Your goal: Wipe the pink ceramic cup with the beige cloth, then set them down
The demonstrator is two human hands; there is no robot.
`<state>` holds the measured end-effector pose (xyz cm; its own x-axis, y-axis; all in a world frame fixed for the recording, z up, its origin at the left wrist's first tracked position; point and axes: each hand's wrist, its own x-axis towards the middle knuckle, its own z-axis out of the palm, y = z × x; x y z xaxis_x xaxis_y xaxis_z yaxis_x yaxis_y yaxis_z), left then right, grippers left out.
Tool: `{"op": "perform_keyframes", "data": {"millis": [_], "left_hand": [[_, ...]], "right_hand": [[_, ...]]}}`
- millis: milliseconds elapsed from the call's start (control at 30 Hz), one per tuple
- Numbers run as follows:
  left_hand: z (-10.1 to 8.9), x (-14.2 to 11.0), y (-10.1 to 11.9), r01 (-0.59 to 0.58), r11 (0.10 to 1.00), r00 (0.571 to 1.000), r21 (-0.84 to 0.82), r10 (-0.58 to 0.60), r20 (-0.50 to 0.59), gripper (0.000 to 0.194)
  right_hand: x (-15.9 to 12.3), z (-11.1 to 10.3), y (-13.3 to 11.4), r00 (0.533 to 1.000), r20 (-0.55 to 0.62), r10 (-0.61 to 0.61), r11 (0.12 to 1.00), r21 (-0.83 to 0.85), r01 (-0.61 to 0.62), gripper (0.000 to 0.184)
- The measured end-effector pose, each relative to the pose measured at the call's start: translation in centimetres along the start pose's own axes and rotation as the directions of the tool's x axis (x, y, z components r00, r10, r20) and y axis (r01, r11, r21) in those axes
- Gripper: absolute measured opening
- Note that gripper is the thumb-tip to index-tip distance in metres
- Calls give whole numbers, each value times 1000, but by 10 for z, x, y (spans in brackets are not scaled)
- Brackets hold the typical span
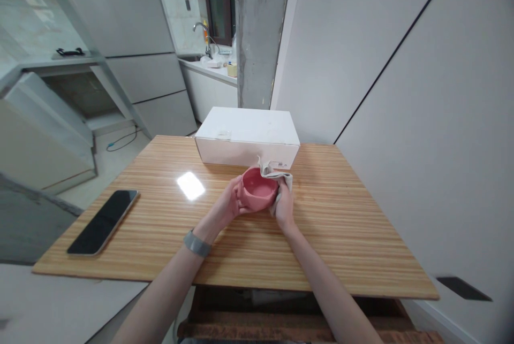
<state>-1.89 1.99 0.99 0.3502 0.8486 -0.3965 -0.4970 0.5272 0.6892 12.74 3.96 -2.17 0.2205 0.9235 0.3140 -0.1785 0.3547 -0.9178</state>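
A pink bowl (pixel 258 189) is held just above the wooden table (pixel 341 226), in front of a white box. My left hand (pixel 229 205) grips the bowl's left side, fingers wrapped round its wall. My right hand (pixel 284 207) presses a light grey cloth (pixel 278 177) against the bowl's right rim, fingers closed on the cloth. A grey band sits on my left wrist.
A closed white box (pixel 248 136) lies at the table's far edge, right behind the bowl. A black phone (pixel 103 221) rests face up near the table's left corner. A white wall runs close along the right side. A sink counter stands far behind.
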Motion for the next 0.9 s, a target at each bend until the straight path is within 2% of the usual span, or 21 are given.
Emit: {"op": "perform_keyframes", "data": {"millis": [67,133,200,267,400,500,567,667,767,900], "left_hand": [[-4,2,-1,37,999,999,35,-36,-17,43],[-7,4,-4,38,998,999,47,-37,-14,38],[-8,6,-7,26,999,1000,48,-26,-13,33],[-8,7,-9,10,999,1000,42,-9,-20,32],[-3,10,-13,-93,996,995,-17,92,-47,33],[2,10,-15,-220,972,974,-76,223,26,30],[3,9,-16,-257,963,961,-81,264,87,29],[0,6,-12,-188,981,976,-34,191,106,33],[-7,4,-6,-63,998,995,19,62,84,37],[-13,5,-5,-59,993,993,101,48,105,36]], "right_hand": [[7,-5,-8,989,38,140,980,135,-144,32],[12,-9,-14,957,107,270,932,221,-288,31],[15,-12,-16,935,140,326,903,248,-352,32],[14,-12,-15,945,99,313,914,239,-328,32],[3,0,-14,979,-75,190,972,155,-177,31],[-10,15,-14,980,-175,95,985,158,-67,31],[-14,21,-14,976,-208,56,985,170,-20,31],[-11,18,-13,974,-220,58,984,175,-19,31],[0,5,-14,977,-159,145,975,192,-113,33],[10,-7,-16,973,-48,225,950,232,-209,33]]}}
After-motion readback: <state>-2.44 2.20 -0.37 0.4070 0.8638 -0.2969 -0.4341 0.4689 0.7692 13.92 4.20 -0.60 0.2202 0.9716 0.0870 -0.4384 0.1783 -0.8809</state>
